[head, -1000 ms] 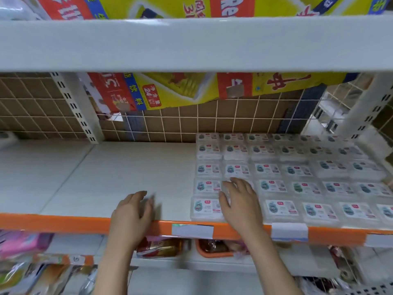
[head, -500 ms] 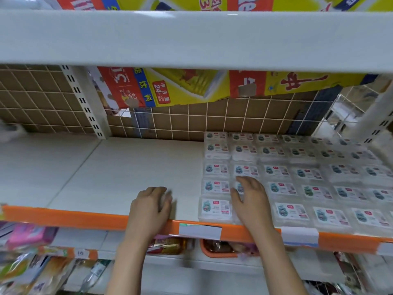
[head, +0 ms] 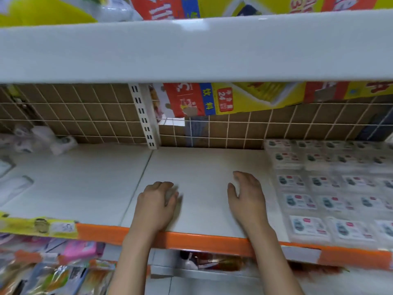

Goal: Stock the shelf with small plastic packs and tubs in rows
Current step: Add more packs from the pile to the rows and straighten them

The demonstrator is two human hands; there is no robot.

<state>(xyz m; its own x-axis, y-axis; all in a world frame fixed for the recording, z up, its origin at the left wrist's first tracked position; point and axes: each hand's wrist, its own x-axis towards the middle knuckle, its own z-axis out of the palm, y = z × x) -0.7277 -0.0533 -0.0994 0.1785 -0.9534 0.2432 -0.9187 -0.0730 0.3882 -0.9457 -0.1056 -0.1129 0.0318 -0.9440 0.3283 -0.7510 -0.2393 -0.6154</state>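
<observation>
Small clear plastic packs (head: pixel 325 201) with white and red labels lie flat in several rows on the right part of the white shelf (head: pixel 202 162). My right hand (head: pixel 248 199) rests on bare shelf just left of the leftmost column of packs, thumb spread, holding nothing. My left hand (head: pixel 157 205) lies palm down near the shelf's front edge, fingers loosely curled, with nothing visible in it. Both forearms cross the orange front rail (head: pixel 202 239).
The upper shelf board (head: pixel 191 50) hangs low overhead. A slotted upright post (head: pixel 146 120) stands at the wire-grid back. White wrapped items (head: pixel 42 139) and a flat white pack (head: pixel 12 188) lie at the far left. Colourful packets (head: pixel 53 269) fill the lower shelf.
The view has swung left. My right hand has come off the packs onto bare shelf beside them. My left hand stays near the front edge.
</observation>
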